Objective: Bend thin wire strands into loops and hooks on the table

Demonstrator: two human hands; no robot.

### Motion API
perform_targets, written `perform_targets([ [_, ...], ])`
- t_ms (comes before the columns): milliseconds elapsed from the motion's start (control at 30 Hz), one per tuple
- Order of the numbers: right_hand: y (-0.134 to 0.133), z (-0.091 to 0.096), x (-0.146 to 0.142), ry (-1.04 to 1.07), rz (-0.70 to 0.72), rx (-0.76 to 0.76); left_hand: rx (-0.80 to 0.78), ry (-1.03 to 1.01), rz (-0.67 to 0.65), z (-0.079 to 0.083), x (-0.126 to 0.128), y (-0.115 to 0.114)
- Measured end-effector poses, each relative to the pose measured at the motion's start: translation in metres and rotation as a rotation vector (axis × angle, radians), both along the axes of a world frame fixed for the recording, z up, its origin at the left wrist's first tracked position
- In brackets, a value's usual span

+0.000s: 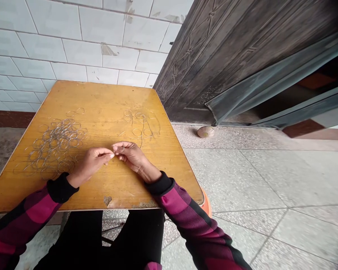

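While my right hand sits low over the counter, its fingers look pinched together on a thin wire ring, so small between the tips that I can barely make it out. My left hand reaches across toward it, its fingers lying close together and ending just beside my right fingertips. Whether they touch the ring, I cannot tell.

A ring like this should weigh next to nothing and feel stiff but springy. The smooth wire could slip, so I would hold it by the rim between two fingertips.

To my left, a tangled heap of wire rings lies on the varnished wood, with a couple of loose rings beyond it. A sparser cluster of wire rings lies ahead of my right hand. The heap sits just beside my left wrist, and its rings overlap, so pulling one free could drag others along. Nothing stands between my hands. My black cuffs rest near the counter's front edge, which has a chipped patch. Past the counter's right side, a dark embossed metal door rises above a terrazzo floor, and a white tile wall stands behind.
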State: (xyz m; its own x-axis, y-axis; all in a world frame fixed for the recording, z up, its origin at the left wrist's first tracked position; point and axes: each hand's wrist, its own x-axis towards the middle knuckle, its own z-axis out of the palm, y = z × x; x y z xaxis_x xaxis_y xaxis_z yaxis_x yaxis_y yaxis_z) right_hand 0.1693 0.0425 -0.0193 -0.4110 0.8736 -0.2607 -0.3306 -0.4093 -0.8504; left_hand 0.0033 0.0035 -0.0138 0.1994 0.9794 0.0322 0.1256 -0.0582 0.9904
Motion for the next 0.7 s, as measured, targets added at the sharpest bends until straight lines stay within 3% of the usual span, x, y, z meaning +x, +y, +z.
perform_targets([
  [200, 0.002, -0.002, 0.004, -0.034, 0.149, -0.013, -0.354, -0.284, -0.106, -0.005, 0.0, 0.003],
  [367, -0.001, -0.004, 0.003, 0.037, 0.165, 0.105, -0.335, -0.446, 0.016, -0.002, 0.002, 0.002],
  [433, -0.003, -0.006, -0.001, 0.001, 0.111, 0.284, -0.315, -0.532, 0.094, -0.001, 0.003, 0.003],
  [567, -0.008, -0.012, -0.008, -0.298, -0.116, 0.828, -0.329, -0.613, 0.154, 0.0, 0.004, 0.003],
  [700, -0.012, -0.013, -0.008, -0.434, -0.207, 1.121, -0.372, -0.671, 0.116, -0.003, 0.004, 0.002],
])
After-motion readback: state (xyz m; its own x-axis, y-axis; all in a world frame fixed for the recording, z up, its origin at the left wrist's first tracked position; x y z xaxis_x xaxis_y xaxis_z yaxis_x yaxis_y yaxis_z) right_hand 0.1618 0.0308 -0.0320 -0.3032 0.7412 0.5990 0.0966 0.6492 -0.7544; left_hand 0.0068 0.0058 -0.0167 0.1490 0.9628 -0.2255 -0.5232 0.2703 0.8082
